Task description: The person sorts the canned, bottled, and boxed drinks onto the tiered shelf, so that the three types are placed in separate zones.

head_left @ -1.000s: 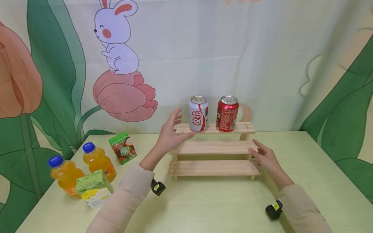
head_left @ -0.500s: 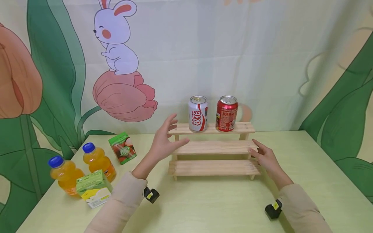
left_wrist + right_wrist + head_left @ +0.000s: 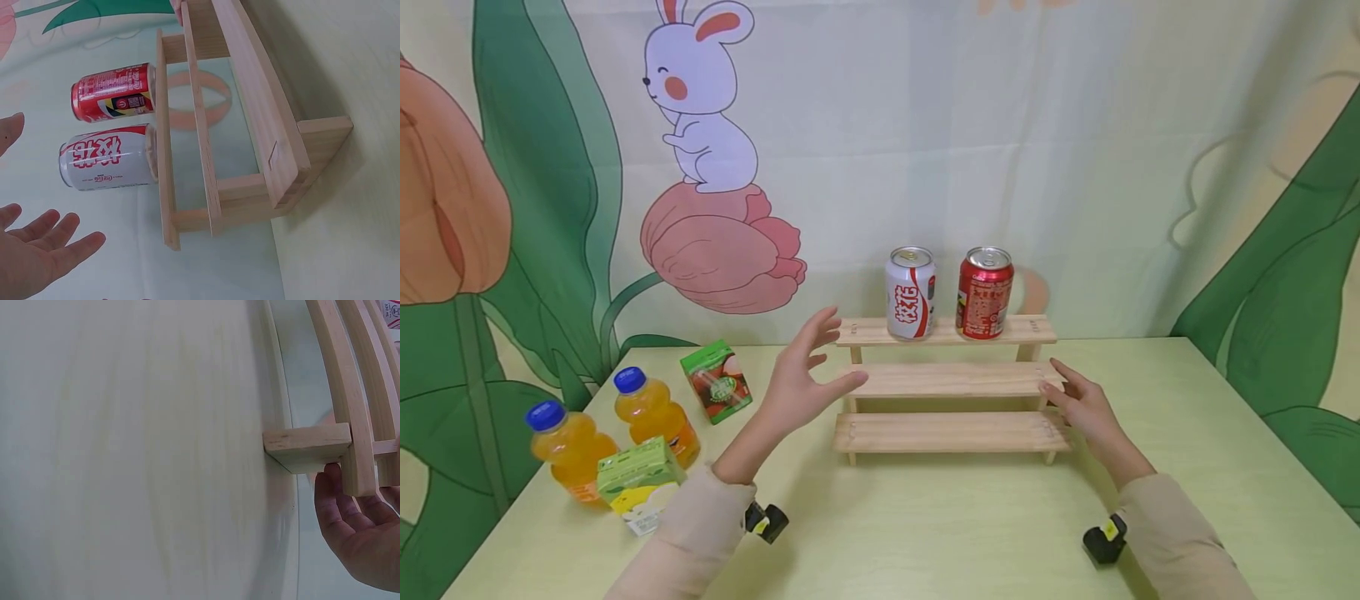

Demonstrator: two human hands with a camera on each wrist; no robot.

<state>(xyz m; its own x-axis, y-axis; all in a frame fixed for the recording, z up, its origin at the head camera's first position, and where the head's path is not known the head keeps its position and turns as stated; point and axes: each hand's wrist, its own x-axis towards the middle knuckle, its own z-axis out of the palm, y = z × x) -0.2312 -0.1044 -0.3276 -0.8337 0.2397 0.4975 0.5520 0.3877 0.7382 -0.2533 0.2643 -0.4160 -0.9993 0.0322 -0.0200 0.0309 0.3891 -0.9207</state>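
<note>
On the top tier of a three-step wooden rack (image 3: 951, 381) stand a white can (image 3: 911, 293) and, to its right, a red can (image 3: 985, 293). The left hand (image 3: 801, 379) is in the air left of the rack, fingers spread and holding nothing; the left wrist view shows the hand (image 3: 44, 256) apart from both cans. At the rack's right end the right hand (image 3: 1086, 408) has its fingers around the end of the middle tier. In the right wrist view, fingers of that hand (image 3: 362, 537) touch the rack's end near a leg (image 3: 306, 445).
At the table's left stand two orange drink bottles (image 3: 568, 450) (image 3: 658, 417) with blue caps. A green-yellow carton (image 3: 638, 475) is in front of them, partly behind the left sleeve. A green-red carton (image 3: 718, 383) is farther back. A printed curtain (image 3: 1075, 167) hangs behind the table.
The left hand has moved left and down, away from the white can, with nothing in it. The right hand has stayed at the rack's right end, and both cans stand where they were.
</note>
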